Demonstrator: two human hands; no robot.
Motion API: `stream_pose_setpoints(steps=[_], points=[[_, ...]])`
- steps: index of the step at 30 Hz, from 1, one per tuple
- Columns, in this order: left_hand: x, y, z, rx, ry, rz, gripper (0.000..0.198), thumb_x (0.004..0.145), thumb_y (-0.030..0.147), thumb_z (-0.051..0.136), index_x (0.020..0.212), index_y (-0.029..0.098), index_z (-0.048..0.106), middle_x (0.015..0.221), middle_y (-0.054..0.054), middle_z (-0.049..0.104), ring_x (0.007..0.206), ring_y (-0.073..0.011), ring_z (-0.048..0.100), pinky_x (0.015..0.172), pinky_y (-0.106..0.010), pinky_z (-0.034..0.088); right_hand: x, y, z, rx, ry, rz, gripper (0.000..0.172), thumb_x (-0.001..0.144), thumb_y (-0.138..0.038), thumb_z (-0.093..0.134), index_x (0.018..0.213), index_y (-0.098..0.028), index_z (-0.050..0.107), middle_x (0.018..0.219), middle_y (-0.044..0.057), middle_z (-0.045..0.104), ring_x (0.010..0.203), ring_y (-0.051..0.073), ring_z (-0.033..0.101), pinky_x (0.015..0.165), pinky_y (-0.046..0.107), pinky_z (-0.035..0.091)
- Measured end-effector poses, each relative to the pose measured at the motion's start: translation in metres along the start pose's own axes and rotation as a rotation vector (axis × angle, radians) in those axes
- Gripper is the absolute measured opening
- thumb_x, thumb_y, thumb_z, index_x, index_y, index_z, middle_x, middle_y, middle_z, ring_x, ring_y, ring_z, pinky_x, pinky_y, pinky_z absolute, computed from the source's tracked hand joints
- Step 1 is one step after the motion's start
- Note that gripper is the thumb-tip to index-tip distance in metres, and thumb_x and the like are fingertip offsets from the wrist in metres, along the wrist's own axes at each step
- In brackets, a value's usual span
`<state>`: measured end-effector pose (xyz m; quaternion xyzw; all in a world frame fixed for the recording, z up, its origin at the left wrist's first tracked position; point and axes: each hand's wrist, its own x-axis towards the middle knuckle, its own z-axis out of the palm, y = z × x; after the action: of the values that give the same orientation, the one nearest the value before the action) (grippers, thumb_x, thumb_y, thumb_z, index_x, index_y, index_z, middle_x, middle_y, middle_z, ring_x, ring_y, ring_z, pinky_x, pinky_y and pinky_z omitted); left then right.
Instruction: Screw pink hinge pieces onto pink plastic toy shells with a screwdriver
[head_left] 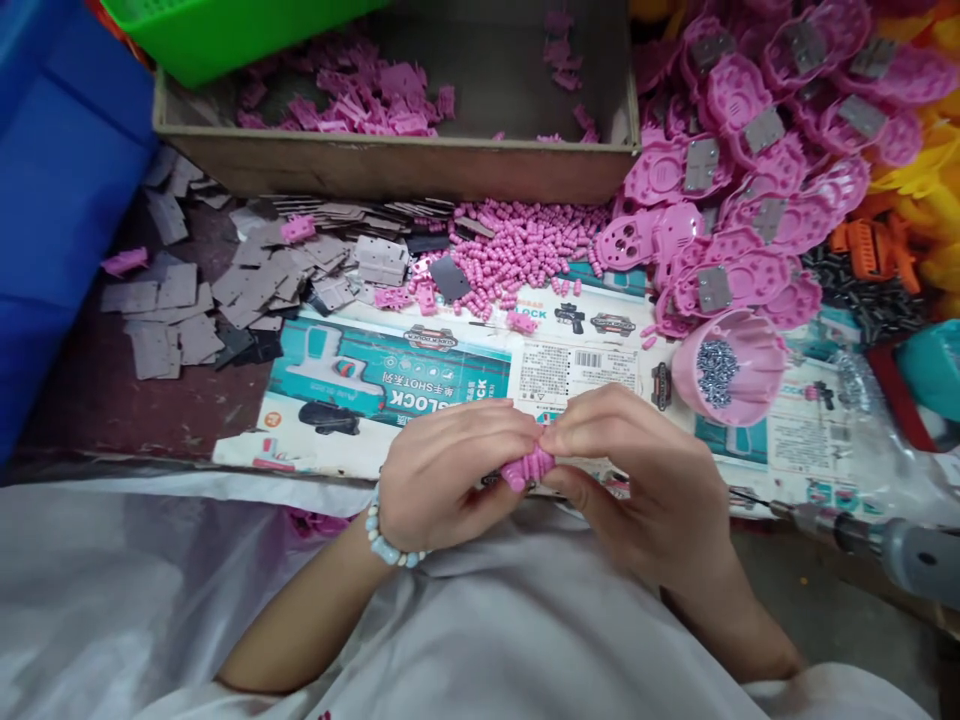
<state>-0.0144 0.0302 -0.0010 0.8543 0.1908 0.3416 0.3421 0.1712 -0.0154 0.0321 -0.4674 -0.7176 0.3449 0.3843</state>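
Between my two hands, close to my lap and just over the near edge of the table, is a small ribbed pink plastic part (529, 467). My left hand (457, 465), with a beaded bracelet at the wrist, is closed round its left side. My right hand (637, 470) pinches its right side between thumb and fingers. The fingers hide much of the part. Beyond the hands lies a printed cardboard sheet (450, 375). A heap of small pink ribbed pieces (525, 245) sits farther back, beside loose grey plates (255, 275).
A cardboard box (397, 165) of pink parts stands at the back, with a green basket (225, 35) above its left corner. Pink shells (739, 210) are piled at the right. A pink cup (761, 375) holds screws. An electric screwdriver (877, 540) points in from the right; a blue bin (60, 200) is left.
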Motion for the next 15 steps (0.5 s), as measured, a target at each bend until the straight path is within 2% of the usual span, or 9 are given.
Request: stream_pose_setpoints(steps=[6,9,13,15], points=[[-0.004,-0.001,0.0,0.016,-0.06,0.001,0.018,0.085,0.015,0.05,0.101,0.013,0.058,0.101,-0.014,0.07,0.096,-0.0158,0.066,0.095,-0.028,0.051,-0.001,-0.001,-0.001,-0.056,-0.039,-0.054,0.004,0.085,-0.009,0.06,0.086,-0.013,0.059,0.085,0.002,0.058,0.08,0.013,0.051,0.072,0.027,0.042],[-0.004,0.001,0.003,-0.053,-0.107,-0.04,0.019,0.083,0.011,0.049,0.099,0.013,0.059,0.101,-0.015,0.07,0.097,-0.0177,0.066,0.091,-0.03,0.053,-0.001,-0.002,-0.003,-0.069,-0.054,-0.077,0.01,0.085,-0.009,0.06,0.078,-0.013,0.055,0.08,0.001,0.056,0.077,0.013,0.049,0.069,0.028,0.041],[-0.006,0.006,0.006,-0.1,0.132,-0.04,0.017,0.086,0.011,0.051,0.101,0.012,0.058,0.093,-0.013,0.071,0.094,-0.0164,0.066,0.086,-0.027,0.055,0.0,-0.002,-0.004,-0.071,-0.05,-0.053,0.011,0.087,-0.009,0.058,0.077,-0.013,0.055,0.08,0.001,0.055,0.077,0.013,0.048,0.069,0.027,0.04],[-0.006,0.008,0.007,-0.095,0.178,-0.038,0.02,0.087,0.017,0.056,0.106,0.012,0.057,0.094,-0.012,0.07,0.096,-0.0162,0.066,0.085,-0.025,0.055,0.002,-0.002,-0.004,-0.075,-0.04,-0.051,0.009,0.088,-0.011,0.057,0.079,-0.012,0.056,0.08,0.001,0.054,0.077,0.013,0.048,0.069,0.026,0.039]])
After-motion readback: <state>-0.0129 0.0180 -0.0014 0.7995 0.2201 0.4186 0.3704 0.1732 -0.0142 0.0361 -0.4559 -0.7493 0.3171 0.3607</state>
